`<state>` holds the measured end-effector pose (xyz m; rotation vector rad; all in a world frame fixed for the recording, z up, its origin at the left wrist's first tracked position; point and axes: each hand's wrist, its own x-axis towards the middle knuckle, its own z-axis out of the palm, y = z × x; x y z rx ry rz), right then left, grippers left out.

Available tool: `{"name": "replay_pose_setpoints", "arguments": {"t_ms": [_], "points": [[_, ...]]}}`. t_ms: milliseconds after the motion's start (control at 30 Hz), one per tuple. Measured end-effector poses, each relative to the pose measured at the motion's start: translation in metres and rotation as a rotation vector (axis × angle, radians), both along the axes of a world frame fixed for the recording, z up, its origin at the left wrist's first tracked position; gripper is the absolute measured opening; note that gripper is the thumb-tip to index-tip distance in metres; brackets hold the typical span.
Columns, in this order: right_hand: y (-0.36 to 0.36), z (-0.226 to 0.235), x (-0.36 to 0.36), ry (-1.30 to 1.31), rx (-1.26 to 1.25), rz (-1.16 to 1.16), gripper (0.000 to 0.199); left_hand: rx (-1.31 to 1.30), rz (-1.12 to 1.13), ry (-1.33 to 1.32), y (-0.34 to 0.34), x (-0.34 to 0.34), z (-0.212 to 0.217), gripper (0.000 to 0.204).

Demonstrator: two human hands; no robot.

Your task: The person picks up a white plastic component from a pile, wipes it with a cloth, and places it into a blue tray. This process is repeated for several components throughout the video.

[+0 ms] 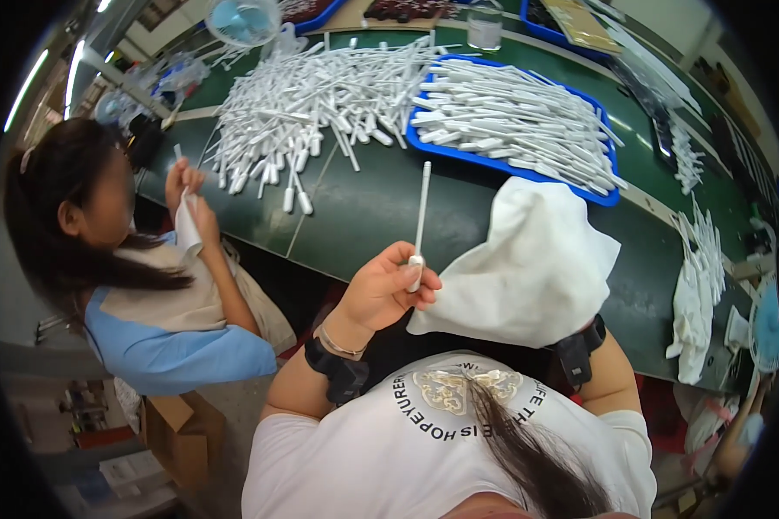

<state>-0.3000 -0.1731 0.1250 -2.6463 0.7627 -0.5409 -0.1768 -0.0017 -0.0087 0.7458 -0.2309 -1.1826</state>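
While our left hand (385,290) is pinching a slim white plastic stick (421,221) upright by its thicker base over the green table (363,216), we're draping a white cloth (528,264) over our right hand, fingers hidden; can't tell grip. Blue tray (610,195) w/ more sticks is sitting behind.

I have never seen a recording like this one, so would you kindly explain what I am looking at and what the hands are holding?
There is no machine here: a person wears a wide fisheye camera on the head, looking down, so edges bend. The left hand holds a thin white plastic stick upright. The right hand is hidden under a white cloth. On the dark green table lie a loose pile of white sticks and a blue tray filled with more. At the left, a co-worker wipes another stick.
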Motion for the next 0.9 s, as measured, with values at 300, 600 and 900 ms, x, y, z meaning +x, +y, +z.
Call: {"name": "replay_pose_setpoints", "arguments": {"t_ms": [300, 600, 900], "points": [[-0.023, -0.065, -0.034, -0.487, 1.518, 0.157, 0.035, -0.009, -0.197, 0.111, -0.053, -0.032, 0.000, 0.010], [-0.026, -0.096, -0.048, -0.715, 1.989, 0.207, 0.026, 0.012, -0.203, -0.010, -0.072, -0.055, 0.001, 0.012], [-0.020, -0.116, -0.030, -0.734, 1.276, 0.193, 0.034, 0.301, -0.112, -0.527, -0.091, -0.056, -0.004, 0.011]]}}
